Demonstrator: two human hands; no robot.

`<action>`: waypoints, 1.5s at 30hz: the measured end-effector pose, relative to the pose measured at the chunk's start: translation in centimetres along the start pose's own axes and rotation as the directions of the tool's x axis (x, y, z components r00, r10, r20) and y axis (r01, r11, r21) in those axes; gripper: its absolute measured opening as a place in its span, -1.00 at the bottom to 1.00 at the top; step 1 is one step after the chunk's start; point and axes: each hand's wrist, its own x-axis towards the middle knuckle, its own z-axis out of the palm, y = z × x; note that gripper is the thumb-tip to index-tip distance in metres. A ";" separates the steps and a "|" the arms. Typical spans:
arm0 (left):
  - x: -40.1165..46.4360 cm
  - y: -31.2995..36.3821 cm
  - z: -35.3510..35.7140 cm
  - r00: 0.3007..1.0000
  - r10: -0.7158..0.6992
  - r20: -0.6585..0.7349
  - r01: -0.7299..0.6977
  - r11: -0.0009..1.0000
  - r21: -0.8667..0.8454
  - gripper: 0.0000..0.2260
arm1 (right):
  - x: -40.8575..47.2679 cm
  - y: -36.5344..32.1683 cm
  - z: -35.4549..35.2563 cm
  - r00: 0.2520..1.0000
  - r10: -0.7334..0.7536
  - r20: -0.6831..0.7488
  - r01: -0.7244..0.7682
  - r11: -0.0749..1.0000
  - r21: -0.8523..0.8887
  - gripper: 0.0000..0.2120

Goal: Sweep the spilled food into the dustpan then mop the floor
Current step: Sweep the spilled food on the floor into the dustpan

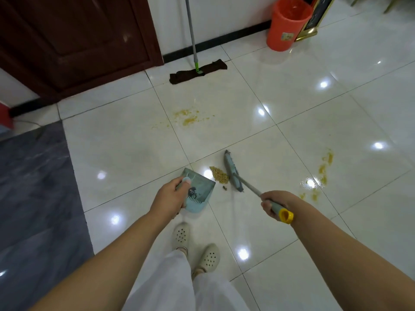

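Head: food pile (219, 174) between hands.

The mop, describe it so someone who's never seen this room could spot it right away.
Start at the dark brown door and look right to the white wall. The mop leans there, its grey pole rising up the wall, with a green joint above a flat dark brown pad on the floor. The red bin further right is round.

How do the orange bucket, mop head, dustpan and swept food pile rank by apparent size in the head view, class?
1. orange bucket
2. mop head
3. dustpan, though being nearer the camera enlarges it, so 2 and 3 are unsure
4. food pile
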 end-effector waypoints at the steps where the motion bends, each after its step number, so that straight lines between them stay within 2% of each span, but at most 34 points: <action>1: 0.1 -0.1 -0.2 1.000 0.001 0.002 -0.001 1.000 0.011 -0.71 | -0.3 -0.4 0.0 1.000 -0.001 0.012 0.001 1.000 -0.004 -0.86; 4: 0.3 -0.3 -0.4 1.000 0.011 0.017 -0.012 0.998 0.058 -0.69 | -0.9 -1.3 0.3 0.999 -0.034 -0.009 0.034 0.997 -0.074 -0.85; 6: 0.4 -0.2 -0.4 1.000 0.012 0.021 -0.014 0.998 0.062 -0.69 | -0.8 -1.9 0.7 0.995 -0.083 -0.047 0.073 0.980 -0.185 -0.85; 10: 0.3 -0.1 -0.5 1.000 0.006 0.024 -0.007 0.999 0.034 -0.70 | 0.2 -3.2 1.3 0.984 -0.159 -0.079 0.109 0.894 -0.434 -0.90; 16: -0.2 -0.3 -0.3 0.999 0.008 0.037 -0.009 1.000 0.024 -0.73 | 1.6 -2.6 3.0 0.986 -0.161 -0.042 0.100 0.777 -0.621 -0.84; 19: -0.3 -0.7 -0.1 0.999 -0.001 0.033 0.000 1.000 0.023 -0.73 | 2.4 -1.4 3.7 0.988 -0.146 -0.047 0.068 0.692 -0.718 -0.80; 22: -0.8 -1.0 0.5 0.999 -0.018 0.043 0.017 1.000 0.020 -0.73 | 2.2 -0.2 2.8 0.983 -0.141 -0.114 -0.012 0.575 -0.818 -0.83; 28: -1.6 -0.4 1.4 0.996 0.007 0.088 -0.009 1.000 0.020 -0.84 | 1.1 1.7 -0.8 0.947 -0.301 -0.115 -0.023 0.291 -0.956 -0.89; 31: -2.0 -0.4 1.6 0.994 0.033 0.106 -0.038 0.998 0.042 -0.83 | 0.4 2.1 -1.9 0.954 -0.273 -0.121 -0.035 0.300 -0.953 -0.90; 37: -2.2 -0.7 2.0 0.988 0.072 0.139 -0.082 0.994 0.072 -0.82 | -0.7 1.5 -4.0 0.976 -0.197 -0.094 0.013 0.480 -0.877 -0.70; 45: -0.9 -1.6 0.9 0.990 0.069 0.126 -0.086 0.988 0.130 -0.80 | 0.9 -0.5 -3.9 0.967 -0.236 -0.100 0.064 0.601 -0.797 -0.79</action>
